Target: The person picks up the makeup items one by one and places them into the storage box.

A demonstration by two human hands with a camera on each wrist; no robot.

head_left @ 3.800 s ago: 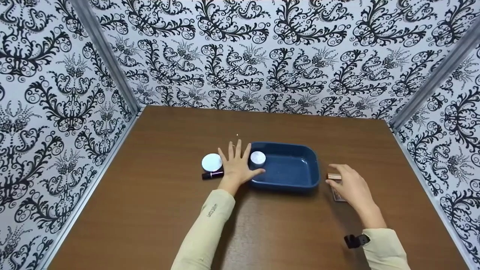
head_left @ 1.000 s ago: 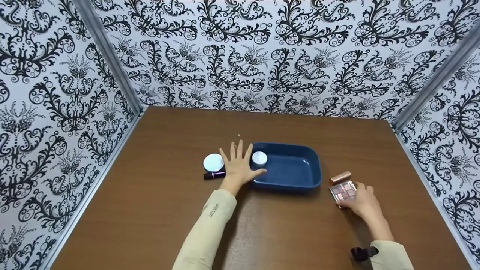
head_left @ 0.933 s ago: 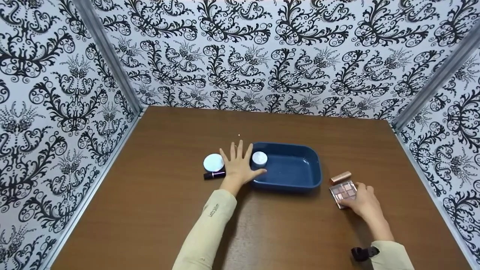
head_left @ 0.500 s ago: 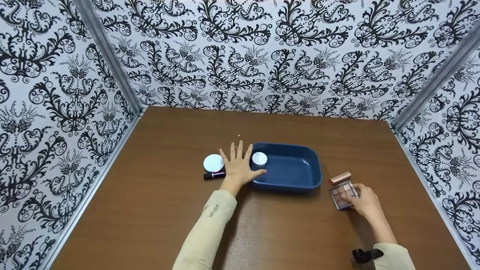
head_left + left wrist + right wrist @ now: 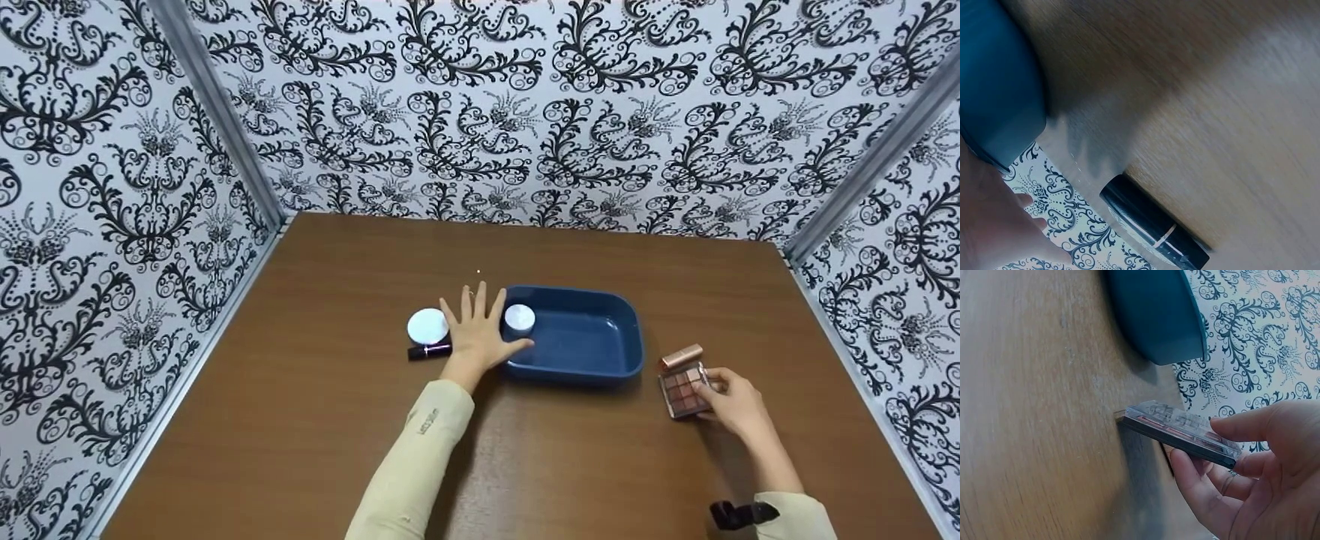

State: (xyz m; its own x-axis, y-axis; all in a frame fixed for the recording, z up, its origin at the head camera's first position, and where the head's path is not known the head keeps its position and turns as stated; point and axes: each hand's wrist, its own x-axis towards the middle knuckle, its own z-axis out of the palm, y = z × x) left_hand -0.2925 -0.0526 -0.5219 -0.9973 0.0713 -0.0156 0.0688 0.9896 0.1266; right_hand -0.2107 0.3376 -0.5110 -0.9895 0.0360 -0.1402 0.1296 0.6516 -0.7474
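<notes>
The right hand (image 5: 739, 405) pinches a makeup palette (image 5: 681, 393), thumb above and fingers (image 5: 1199, 492) beneath. Its gridded face turns upward, its free side pointing left of the grip; the nearly square outline makes a long axis hard to judge. A rose-gold tube (image 5: 681, 356) lies just beyond the grip, a blue tray (image 5: 577, 346) farther left. The left hand (image 5: 475, 336), spread wide, is at the tray's far end. Only the right wrist view shows the palette's thin side and a ring (image 5: 1229, 481); only the head view, the full grid.

The square palette (image 5: 681, 392), its clear lid closed over reddish-brown pans, is held tilted, near right of the blue tub (image 5: 574, 377).
</notes>
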